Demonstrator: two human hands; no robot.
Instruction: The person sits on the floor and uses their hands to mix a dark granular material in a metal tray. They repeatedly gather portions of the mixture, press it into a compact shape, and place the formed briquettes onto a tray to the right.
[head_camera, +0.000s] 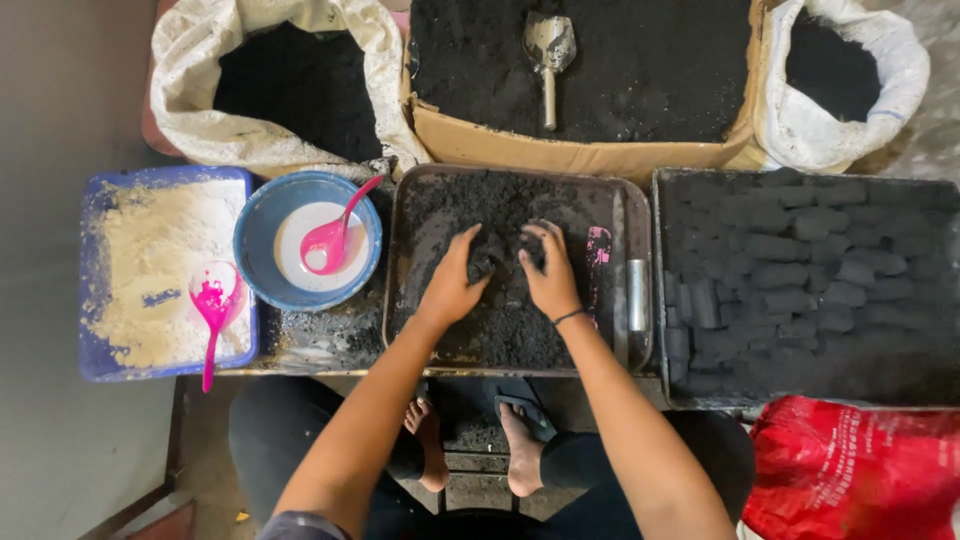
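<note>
Both arms reach down into the tray (405, 300); left hand (455, 280) and right hand (548, 272) fingers curl around a black clump (502, 256) mid-tray.

We see the fingertips of both the left hand (455, 285) and right hand (548, 275) buried in black mix. The red sack (850, 470) and 2 white sacks (200, 80) run off frame; the metal tube's (637, 295) far end is unclear.

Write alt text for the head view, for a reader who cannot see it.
A seated person's left hand and right hand press into black powder in a dark tray. Left sit a blue bowl and pink spoon; right, a tray of black blocks.
</note>
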